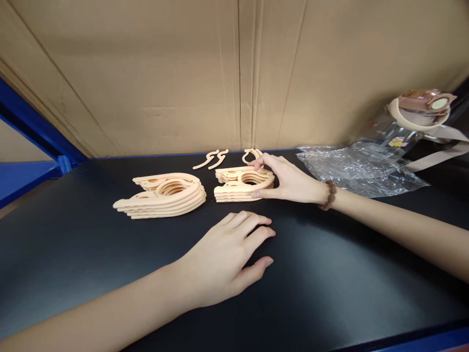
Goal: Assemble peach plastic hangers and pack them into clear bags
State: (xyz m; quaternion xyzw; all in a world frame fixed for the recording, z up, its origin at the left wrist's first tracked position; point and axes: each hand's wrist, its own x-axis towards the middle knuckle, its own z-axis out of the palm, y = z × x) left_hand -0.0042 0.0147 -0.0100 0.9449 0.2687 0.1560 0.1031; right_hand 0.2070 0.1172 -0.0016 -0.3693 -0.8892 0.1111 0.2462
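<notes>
Two stacks of peach plastic folding clothes hangers lie on the black tabletop. My right hand [289,181] grips the right end of the smaller stack of folding hangers [230,190], with the thumb at its near side and the fingertips over its far side. To the left of it is the larger, fanned stack of folding hangers [164,198], touched by neither hand. Nearer to me, my left hand [230,254] hovers or rests palm down, fingers spread and holding nothing; whether it touches the table I cannot tell.
Behind the stacks lie loose hanger hooks [219,159] and another curved peach piece [251,155]. A cardboard wall [164,73] closes off the back. On the right are crumpled clear plastic bags [351,171] and a clear bottle with a strap [399,127]. A blue metal frame [40,127] stands left.
</notes>
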